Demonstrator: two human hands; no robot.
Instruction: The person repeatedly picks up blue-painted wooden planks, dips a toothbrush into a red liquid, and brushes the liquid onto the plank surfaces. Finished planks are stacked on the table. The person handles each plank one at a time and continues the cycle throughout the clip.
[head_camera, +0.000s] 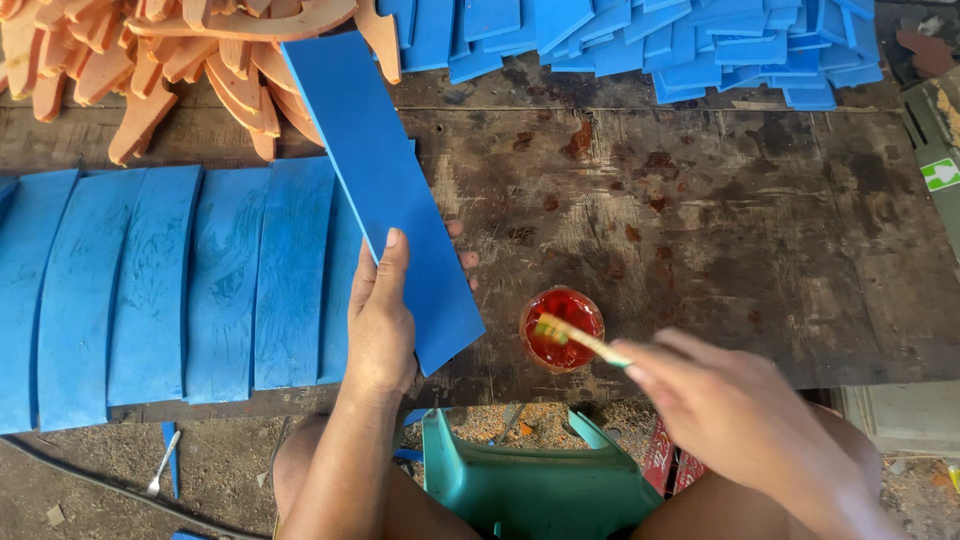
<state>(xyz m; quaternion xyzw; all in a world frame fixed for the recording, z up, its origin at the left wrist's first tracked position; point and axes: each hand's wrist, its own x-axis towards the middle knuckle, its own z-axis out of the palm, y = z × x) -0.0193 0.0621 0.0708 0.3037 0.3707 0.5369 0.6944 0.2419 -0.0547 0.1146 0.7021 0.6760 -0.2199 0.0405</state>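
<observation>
So the left hand (380, 325) has a grip on one long flat blue foam strip (385, 190), thumb on top and fingertips peeking out on the far side. It sits just left of the frame's centre and runs diagonally toward the upper left, tilted up off the dark stained wooden counter (720, 220), probably so the face is free to work on. The right hand (740, 420), lower right, is closed around a small brush with a pale handle (580, 340), bristles over a little round cup of red liquid (562, 328) standing right beside the strip's lower corner, close enough for easy dipping, I'd guess.

Left side of the frame: a row of the same curved blue strips (150, 290) laid flat side by side. I count about six, with a seventh mostly hidden behind the held one. Upper left is a heap of orange foam pieces (150, 70), upper right a heap of short blue foam pieces (700, 50); both too jumbled to count. One cup, one brush. A green plastic stool (530, 480) shows at the bottom.
</observation>
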